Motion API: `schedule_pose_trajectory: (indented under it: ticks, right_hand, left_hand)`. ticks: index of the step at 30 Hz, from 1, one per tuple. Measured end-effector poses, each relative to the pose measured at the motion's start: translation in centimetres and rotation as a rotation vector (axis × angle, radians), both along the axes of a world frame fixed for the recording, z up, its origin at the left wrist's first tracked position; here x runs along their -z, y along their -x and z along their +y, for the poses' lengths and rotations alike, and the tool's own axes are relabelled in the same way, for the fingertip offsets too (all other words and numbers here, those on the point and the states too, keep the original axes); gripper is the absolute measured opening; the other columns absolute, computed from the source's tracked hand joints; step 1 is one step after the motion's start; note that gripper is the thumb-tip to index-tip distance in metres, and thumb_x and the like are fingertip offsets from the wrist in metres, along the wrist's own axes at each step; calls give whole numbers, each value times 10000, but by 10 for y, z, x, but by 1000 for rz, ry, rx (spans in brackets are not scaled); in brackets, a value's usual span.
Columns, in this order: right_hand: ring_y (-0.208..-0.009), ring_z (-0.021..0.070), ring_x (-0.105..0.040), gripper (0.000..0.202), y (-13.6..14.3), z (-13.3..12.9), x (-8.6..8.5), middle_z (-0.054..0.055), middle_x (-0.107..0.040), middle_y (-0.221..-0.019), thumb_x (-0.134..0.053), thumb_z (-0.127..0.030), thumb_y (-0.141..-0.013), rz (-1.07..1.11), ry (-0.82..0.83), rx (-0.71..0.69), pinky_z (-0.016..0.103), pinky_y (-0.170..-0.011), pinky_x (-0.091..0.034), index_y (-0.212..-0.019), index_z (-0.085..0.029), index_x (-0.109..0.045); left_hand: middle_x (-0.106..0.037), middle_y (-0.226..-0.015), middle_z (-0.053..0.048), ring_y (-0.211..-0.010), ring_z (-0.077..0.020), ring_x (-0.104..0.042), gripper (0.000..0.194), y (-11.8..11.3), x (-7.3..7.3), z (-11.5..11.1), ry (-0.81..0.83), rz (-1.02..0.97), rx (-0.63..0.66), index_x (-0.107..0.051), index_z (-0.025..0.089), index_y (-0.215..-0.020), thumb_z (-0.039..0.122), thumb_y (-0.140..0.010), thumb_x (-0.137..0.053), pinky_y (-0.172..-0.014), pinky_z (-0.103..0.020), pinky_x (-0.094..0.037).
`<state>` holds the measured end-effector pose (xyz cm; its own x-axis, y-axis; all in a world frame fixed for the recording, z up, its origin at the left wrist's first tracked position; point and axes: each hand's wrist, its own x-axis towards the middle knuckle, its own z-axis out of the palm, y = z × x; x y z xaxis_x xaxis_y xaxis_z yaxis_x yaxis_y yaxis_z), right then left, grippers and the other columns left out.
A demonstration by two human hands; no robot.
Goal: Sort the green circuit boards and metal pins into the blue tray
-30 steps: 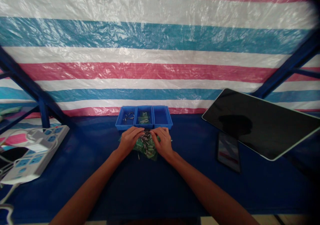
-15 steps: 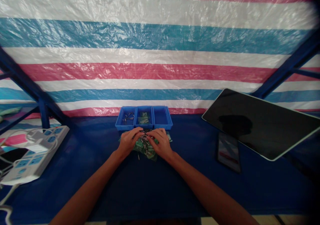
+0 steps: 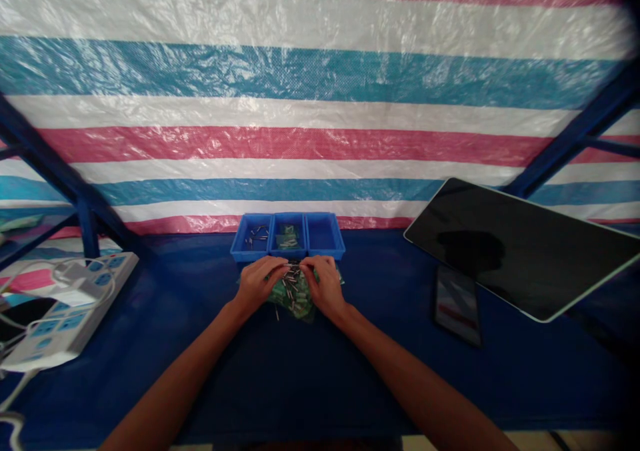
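Observation:
My left hand (image 3: 257, 281) and my right hand (image 3: 326, 285) face each other over a pile of small green packets (image 3: 301, 306) with thin metal pins (image 3: 291, 283) strewn on top. Between the pinched fingertips of both hands lies a slim, shiny metal pin (image 3: 293, 265), held level. Its exact kind is too small to make out. Just beyond my hands stands a blue three-part tray (image 3: 325, 253). Several metal pins lie in its left compartment, and small green packets in the middle one. One loose pin (image 3: 277, 315) rests on the table by the pile.
At the right, a black flat screen (image 3: 530, 251) with a pale edge lies beside a dark phone (image 3: 457, 306). A white power strip (image 3: 65, 324) with cables is at the left. Striped plastic sheeting (image 3: 320, 144) hangs behind the blue table (image 3: 300, 384), between blue frame bars.
The fingertips of both hands have come up off the pile, now with a metal pin between them. My right hand has shifted slightly to the right.

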<state>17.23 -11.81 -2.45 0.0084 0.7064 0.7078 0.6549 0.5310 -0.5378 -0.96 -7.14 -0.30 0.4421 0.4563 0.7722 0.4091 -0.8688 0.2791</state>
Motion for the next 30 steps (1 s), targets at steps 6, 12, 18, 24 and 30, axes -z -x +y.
schedule_pose_trajectory:
  ticks: [6, 12, 18, 24, 30]
  right_hand:
    - [-755, 148, -585, 159, -1, -1, -2, 21, -661, -838, -460, -251, -936, 7, -8, 51, 334, -818, -378, -1017, -205, -588]
    - [-765, 147, -596, 196, 0, 1, -1, 21, -664, -839, -438, -213, -927, -24, -4, 88, 339, -846, -362, -1045, -206, -595]
    - [-836, 147, -603, 172, -2, 2, -1, 18, -678, -870, -451, -168, -915, -43, -18, 104, 350, -880, -335, -982, -203, -606]
    - [-874, 171, -583, 131, -1, 3, -1, 29, -670, -888, -507, -170, -873, -139, 64, 142, 368, -876, -314, -923, -209, -621]
    - [-872, 194, -540, 129, 1, 3, 1, 40, -640, -880, -566, -147, -817, -189, 100, 180, 368, -821, -318, -911, -210, -628]
  left_hand:
    - [-715, -871, -36, -817, -156, -660, 100, 5, -5, 2, -154, -48, -59, -659, 190, -941, 181, -866, -595, -799, -317, -537]
    - [-715, -868, -50, -833, -197, -633, 113, 20, -11, 34, -246, -126, -411, -662, 189, -927, 247, -882, -577, -815, -376, -467]
    - [-699, -969, -73, -925, -235, -570, 155, 15, -5, 39, -117, 149, -473, -661, 199, -969, 280, -888, -558, -762, -361, -412]
    - [-678, -957, -70, -909, -195, -584, 167, 12, -5, 23, -93, 273, -255, -660, 190, -953, 250, -907, -511, -833, -360, -450]
    - [-674, -945, -72, -896, -185, -581, 176, 7, 0, 20, -63, 344, -112, -660, 183, -950, 246, -909, -500, -851, -358, -469]
